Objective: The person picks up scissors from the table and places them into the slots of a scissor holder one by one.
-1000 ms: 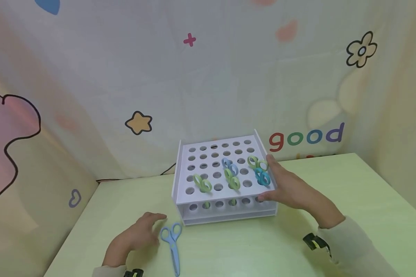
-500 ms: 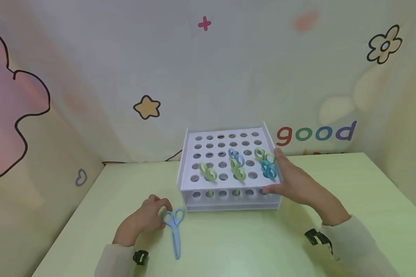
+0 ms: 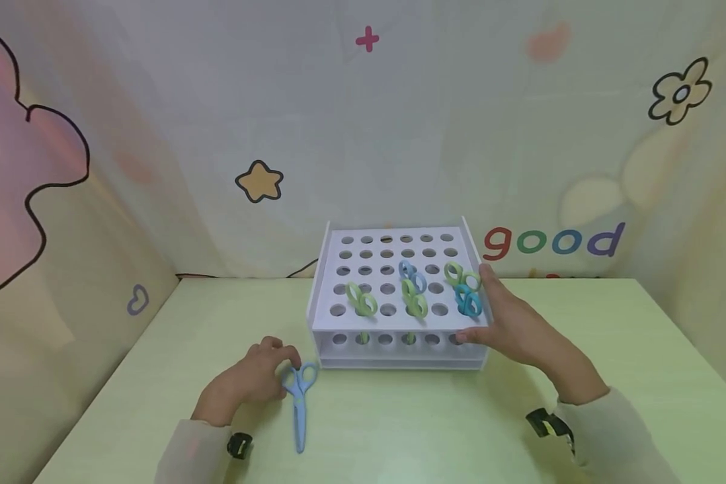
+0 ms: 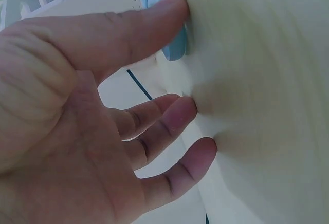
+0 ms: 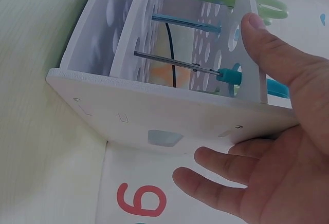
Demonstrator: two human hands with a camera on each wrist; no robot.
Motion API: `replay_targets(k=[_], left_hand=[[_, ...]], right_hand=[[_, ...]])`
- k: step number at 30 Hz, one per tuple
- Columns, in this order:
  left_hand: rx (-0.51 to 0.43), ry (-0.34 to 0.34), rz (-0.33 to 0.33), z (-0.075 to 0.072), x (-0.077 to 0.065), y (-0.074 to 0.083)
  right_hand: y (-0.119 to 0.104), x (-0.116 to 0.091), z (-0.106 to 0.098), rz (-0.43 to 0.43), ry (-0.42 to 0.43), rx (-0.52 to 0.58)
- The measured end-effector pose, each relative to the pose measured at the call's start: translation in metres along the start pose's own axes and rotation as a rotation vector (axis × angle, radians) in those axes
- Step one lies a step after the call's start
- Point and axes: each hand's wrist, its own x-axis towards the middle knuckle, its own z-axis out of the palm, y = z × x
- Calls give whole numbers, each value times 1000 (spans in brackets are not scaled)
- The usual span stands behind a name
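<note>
Light blue scissors (image 3: 299, 403) lie flat on the table, left of the white holed rack (image 3: 387, 323), with the handle loops toward the back. My left hand (image 3: 251, 376) pinches their left loop with bent fingers. In the left wrist view the thumb covers part of the blue handle (image 4: 176, 47), the index finger is hidden, and other fingertips touch the table. At the rack's right side, my right hand (image 3: 514, 323) holds the side panel, thumb at the front corner. Several scissors stand in the holes: light green scissors (image 3: 361, 300), blue scissors (image 3: 413, 277) and teal scissors (image 3: 468, 300) among them.
A pale green table (image 3: 411, 430) carries the rack. Behind it hangs a printed cloth (image 3: 314, 121) with drawn shapes and letters. A thin dark cable (image 3: 302, 268) runs along the back edge, left of the rack.
My left hand has moved in from the left, and its fingers have bent onto the scissors' loop. The blades have swung slightly left. My right hand keeps its place on the rack.
</note>
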Motion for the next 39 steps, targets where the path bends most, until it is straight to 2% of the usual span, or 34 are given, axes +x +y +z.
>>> replay_targets(k=[11, 18, 21, 26, 28, 31, 34, 39], left_hand=[[-26, -20, -8, -2, -2, 3], [-91, -29, 30, -7, -5, -3], [-157, -44, 27, -10, -4, -5], [-330, -96, -30, -14, 0, -6], [-371, -101, -17, -15, 1, -7], [-410, -86, 61, -19, 4, -7], [-507, -100, 116, -22, 5, -7], [-753, -174, 99, -24, 3, -7]], right_hand=[[0, 1, 1, 39, -10, -2], [0, -1, 4, 38, -11, -8], [0, -1, 2, 25, -4, -12], [0, 0, -2, 11, -4, -21], [0, 1, -3, 7, -5, -23], [-1, 3, -6, 9, -6, -23], [-2, 4, -6, 21, -11, -18], [-2, 1, -5, 49, -27, -15]])
